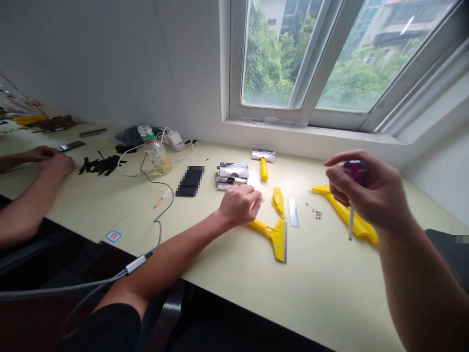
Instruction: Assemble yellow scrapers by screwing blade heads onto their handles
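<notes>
My right hand (377,190) is raised over the table, closed around a screwdriver (351,222) with a dark purple handle, its shaft pointing down. My left hand (240,204) is low over the table with fingers pinched together; whatever they hold, if anything, is too small to see. Small metal pieces (263,199) lie by its fingertips. Just below that hand lies a yellow scraper (280,239) with a metal blade edge. To its right are a yellow plastic piece (278,202) and a loose blade (293,212). Several small screws or nuts (318,214) lie farther right.
Yellow handles (340,210) lie behind my right hand. A stack of metallic pieces (232,175), another scraper (264,167), a phone (189,181) and a bottle (158,156) stand toward the back. A cable (160,230) crosses the left side. Another person's hands (54,161) work at far left.
</notes>
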Demonstrator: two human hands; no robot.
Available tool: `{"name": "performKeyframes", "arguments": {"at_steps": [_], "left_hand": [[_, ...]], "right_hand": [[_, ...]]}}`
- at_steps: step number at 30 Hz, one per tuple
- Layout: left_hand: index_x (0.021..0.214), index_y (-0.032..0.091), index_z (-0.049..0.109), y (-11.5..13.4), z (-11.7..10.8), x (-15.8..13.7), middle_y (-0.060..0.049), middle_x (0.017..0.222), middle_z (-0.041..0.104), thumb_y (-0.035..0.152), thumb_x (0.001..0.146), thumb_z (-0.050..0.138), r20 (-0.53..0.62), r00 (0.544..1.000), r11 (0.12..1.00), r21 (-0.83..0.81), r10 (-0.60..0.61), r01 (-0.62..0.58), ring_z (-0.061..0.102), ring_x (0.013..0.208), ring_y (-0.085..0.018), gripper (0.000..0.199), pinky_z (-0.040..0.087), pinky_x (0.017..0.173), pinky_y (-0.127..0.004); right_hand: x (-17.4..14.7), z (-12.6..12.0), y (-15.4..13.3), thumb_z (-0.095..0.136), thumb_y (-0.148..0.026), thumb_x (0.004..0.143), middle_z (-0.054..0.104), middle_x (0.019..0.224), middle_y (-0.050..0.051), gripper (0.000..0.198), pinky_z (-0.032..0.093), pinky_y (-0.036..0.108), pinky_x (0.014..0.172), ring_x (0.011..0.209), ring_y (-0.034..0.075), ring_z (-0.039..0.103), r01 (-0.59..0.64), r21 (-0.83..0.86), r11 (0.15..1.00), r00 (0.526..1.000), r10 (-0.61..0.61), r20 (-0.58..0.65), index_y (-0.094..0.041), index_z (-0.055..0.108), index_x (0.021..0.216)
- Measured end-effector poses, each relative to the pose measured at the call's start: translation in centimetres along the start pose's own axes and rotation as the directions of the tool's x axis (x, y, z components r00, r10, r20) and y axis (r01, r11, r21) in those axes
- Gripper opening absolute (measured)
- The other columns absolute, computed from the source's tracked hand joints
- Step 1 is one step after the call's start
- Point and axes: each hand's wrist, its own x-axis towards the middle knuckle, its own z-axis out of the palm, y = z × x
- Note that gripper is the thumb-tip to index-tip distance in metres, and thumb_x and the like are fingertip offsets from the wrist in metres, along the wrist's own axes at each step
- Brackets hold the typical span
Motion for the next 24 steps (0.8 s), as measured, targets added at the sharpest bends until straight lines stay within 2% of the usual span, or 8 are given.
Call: {"name": "performKeyframes", "arguments": {"at_steps": [2,4,7,9,11,14,18,24], "left_hand": [[0.084,0.016,0.066,-1.3,-0.8,0.4,-0.008,0.078,0.066,0.030,0.096,0.039,-0.087,0.969,0.966,0.094,-0.231,0.239,0.060,0.070,-0.018,0.033,0.043,0.067,-0.032],[0.084,0.017,0.064,-2.9,-1.4,0.8,-0.009,0.077,0.068,0.033,0.095,0.040,-0.087,0.913,0.899,0.163,-0.398,0.407,0.061,0.069,-0.020,0.031,0.043,0.069,-0.034],[0.102,0.017,0.061,-5.1,-1.7,1.0,-0.011,0.084,0.070,0.035,0.093,0.043,-0.046,0.816,0.791,0.219,-0.576,0.571,0.066,0.078,-0.025,0.026,0.043,0.082,-0.042],[0.113,0.016,0.055,-6.4,-1.6,1.0,-0.014,0.092,0.071,0.032,0.091,0.044,-0.018,0.755,0.736,0.212,-0.655,0.643,0.066,0.087,-0.029,0.029,0.041,0.089,-0.048],[0.117,0.015,0.052,-7.3,-1.3,1.0,-0.017,0.100,0.069,0.031,0.090,0.044,0.014,0.713,0.703,0.183,-0.701,0.688,0.065,0.095,-0.032,0.032,0.041,0.090,-0.050],[0.118,0.015,0.050,-8.3,-0.8,0.9,-0.019,0.108,0.067,0.032,0.090,0.043,0.036,0.683,0.680,0.146,-0.729,0.718,0.061,0.106,-0.034,0.034,0.044,0.088,-0.049],[0.119,0.015,0.049,-8.9,-0.3,0.8,-0.021,0.114,0.064,0.034,0.090,0.042,0.029,0.670,0.668,0.124,-0.742,0.734,0.055,0.116,-0.035,0.036,0.044,0.090,-0.049],[0.119,0.015,0.047,-9.6,0.3,0.8,-0.020,0.116,0.063,0.035,0.089,0.041,0.033,0.644,0.642,0.126,-0.764,0.756,0.052,0.119,-0.034,0.037,0.045,0.090,-0.049]], "right_hand": [[0.1,-0.1,-0.2,0.075,-0.032,0.076,0.046,0.049,-0.005,0.018,0.032,0.026,0.032,0.036,0.011,0.042,0.003,0.021,1.000,1.000,-0.002,-0.022,-0.021,0.064,0.085],[0.2,-0.3,-0.3,0.076,-0.031,0.075,0.046,0.048,-0.005,0.018,0.031,0.026,0.033,0.036,0.011,0.041,-0.003,0.048,0.999,1.000,0.004,-0.029,-0.020,0.065,0.084],[0.3,-0.5,-0.4,0.077,-0.029,0.073,0.044,0.046,-0.004,0.016,0.030,0.027,0.033,0.036,0.011,0.040,0.002,0.067,0.998,0.999,0.002,-0.052,-0.020,0.067,0.082],[0.4,-0.5,-0.4,0.078,-0.027,0.071,0.043,0.046,-0.004,0.016,0.029,0.028,0.033,0.035,0.012,0.040,0.012,0.066,0.998,0.998,-0.007,-0.069,-0.020,0.068,0.080],[0.4,-0.6,-0.4,0.079,-0.026,0.069,0.044,0.046,-0.004,0.016,0.029,0.029,0.033,0.035,0.012,0.041,0.011,0.063,0.998,0.997,-0.006,-0.077,-0.021,0.069,0.080],[0.4,-0.6,-0.4,0.081,-0.025,0.067,0.045,0.047,-0.003,0.018,0.030,0.030,0.034,0.035,0.013,0.042,0.001,0.060,0.998,0.997,0.003,-0.073,-0.022,0.069,0.080],[0.4,-0.6,-0.3,0.080,-0.023,0.068,0.045,0.047,-0.003,0.016,0.029,0.030,0.033,0.036,0.013,0.042,0.004,0.060,0.998,0.998,0.000,-0.067,-0.021,0.069,0.080],[0.4,-0.7,0.1,0.076,-0.029,0.073,0.044,0.047,-0.005,0.017,0.029,0.026,0.032,0.035,0.011,0.041,0.036,0.049,0.998,0.998,-0.033,-0.060,-0.019,0.066,0.082]]}}
